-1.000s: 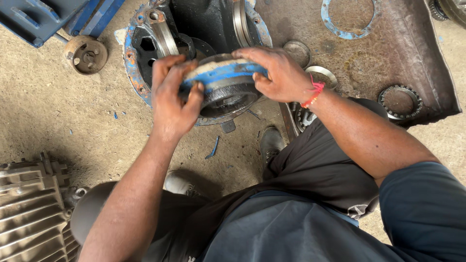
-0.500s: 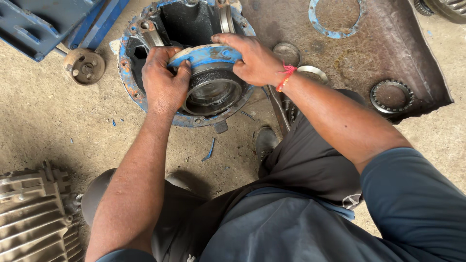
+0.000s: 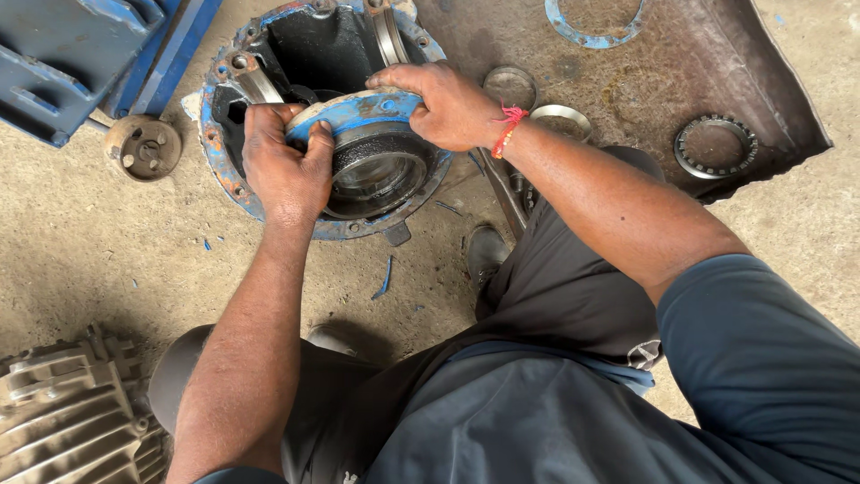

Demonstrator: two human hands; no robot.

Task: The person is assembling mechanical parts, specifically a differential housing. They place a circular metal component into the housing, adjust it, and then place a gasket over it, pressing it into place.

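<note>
- Nearest the camera, at six o'clock, the person's dark trousers [image 3: 537, 403] and blue sleeve [image 3: 770, 376] filled the lower frame, with a ribbed grey metal casing [image 3: 63, 421] at eight o'clock on the concrete floor [image 3: 107, 260].
- The left hand [image 3: 282, 170] was clamped on the ten-o'clock edge of a round blue-flanged carrier [image 3: 367, 152], fingers curled over its rim.
- The right hand [image 3: 443, 108], a red thread at the wrist, gripped the same flange at its one-o'clock edge, thumb and fingers closed on the rim.
- The carrier sat tilted in the mouth of a blue housing [image 3: 224, 170] lying on the floor at twelve o'clock, its dark bearing bore facing the camera.
- A dark shoe [image 3: 486, 254] rested just beside the housing at five o'clock of it.
- Farther off, a rusty metal sheet [image 3: 681, 81] at one o'clock bore two bearing cups [image 3: 511, 87], a toothed bearing ring [image 3: 715, 146] and a blue gasket ring [image 3: 591, 22].
- At ten o'clock lay a small round flange [image 3: 143, 146] and, beyond it, a blue metal frame [image 3: 81, 54].
</note>
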